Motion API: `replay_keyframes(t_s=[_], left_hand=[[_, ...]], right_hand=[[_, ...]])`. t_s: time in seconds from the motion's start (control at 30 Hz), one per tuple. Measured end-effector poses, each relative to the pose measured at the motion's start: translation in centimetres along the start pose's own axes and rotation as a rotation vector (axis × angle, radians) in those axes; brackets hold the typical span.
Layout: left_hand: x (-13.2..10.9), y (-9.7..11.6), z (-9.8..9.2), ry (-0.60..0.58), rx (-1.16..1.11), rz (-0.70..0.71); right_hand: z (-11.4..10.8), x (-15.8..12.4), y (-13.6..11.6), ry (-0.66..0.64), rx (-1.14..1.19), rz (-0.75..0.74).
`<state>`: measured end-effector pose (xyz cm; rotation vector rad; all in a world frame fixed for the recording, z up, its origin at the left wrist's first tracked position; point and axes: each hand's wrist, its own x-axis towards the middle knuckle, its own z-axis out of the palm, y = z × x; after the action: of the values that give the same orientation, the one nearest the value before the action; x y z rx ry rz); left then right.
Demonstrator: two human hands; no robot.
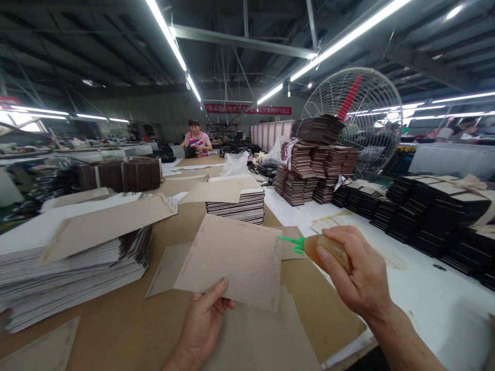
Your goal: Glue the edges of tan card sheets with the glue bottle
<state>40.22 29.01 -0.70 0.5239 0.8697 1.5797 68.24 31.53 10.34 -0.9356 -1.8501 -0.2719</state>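
Observation:
My left hand (207, 322) pinches the near edge of a beige rectangular panel (235, 257), thumb on top and fingers beneath. The panel is raised and tilted above the table, with a shiny strip along its right edge. In my right hand (358, 273) is a glue bottle (328, 250) with amber contents and a green nozzle, my fingers wrapped round it. The nozzle tip points left at the panel's upper right corner, touching or very close to it. Below lie more beige sheets (266, 335) on the brown board.
A tall stack of white-edged panels (77, 278) stands at left, a smaller stack (235, 206) behind my panel. Brown bundles (317, 165) and black stacks (433, 216) line the right side. A large caged fan (356, 118) stands behind; a co-worker (197, 141) is at the far end.

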Motion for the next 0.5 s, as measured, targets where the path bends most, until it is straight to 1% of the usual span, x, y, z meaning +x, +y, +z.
replay_keyframes(t_s=[0.17,0.23,0.3,0.33,0.37,0.5], left_hand=[[0.0,0.1,0.1,0.004,-0.01,-0.018],[-0.1,0.1,0.2,0.009,-0.029,-0.017],[-0.1,0.1,0.4,0.013,-0.052,-0.003],[-0.1,0.1,0.5,0.015,-0.061,0.007],[0.0,0.1,0.5,0.018,-0.067,0.019],[0.4,0.3,0.6,0.018,-0.108,0.037]], right_hand=[[0.0,0.6,0.1,-0.017,0.004,-0.017],[-0.2,0.3,-0.1,-0.06,0.026,0.011],[-0.4,-0.5,-0.1,-0.097,0.057,0.07],[-0.5,-1.1,-0.1,-0.104,0.073,0.119],[-0.5,-1.9,0.0,-0.084,0.085,0.194],[-0.3,-5.3,0.5,0.089,0.193,0.65]])
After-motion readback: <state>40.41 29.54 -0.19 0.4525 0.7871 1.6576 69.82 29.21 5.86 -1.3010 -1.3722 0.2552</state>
